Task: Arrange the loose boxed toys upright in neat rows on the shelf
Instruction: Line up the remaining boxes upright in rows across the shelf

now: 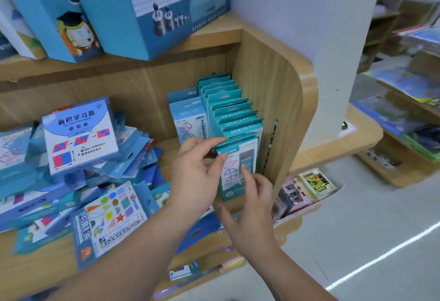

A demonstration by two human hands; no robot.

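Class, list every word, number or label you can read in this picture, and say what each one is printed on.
"面积学习器": title on the white-and-blue box atop the loose pile.
"3" in a circle: same box, top right corner.
"75": orange corner of the shapes box lying flat in front.
All other print, including the upright teal boxes and the upper-shelf boxes, is too blurred.

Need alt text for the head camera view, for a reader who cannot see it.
Two bare hands work at the front teal box of an upright row against a wooden shelf's right wall; the left hand pinches its top, the right hand hovers open. A loose pile of blue boxes lies left.
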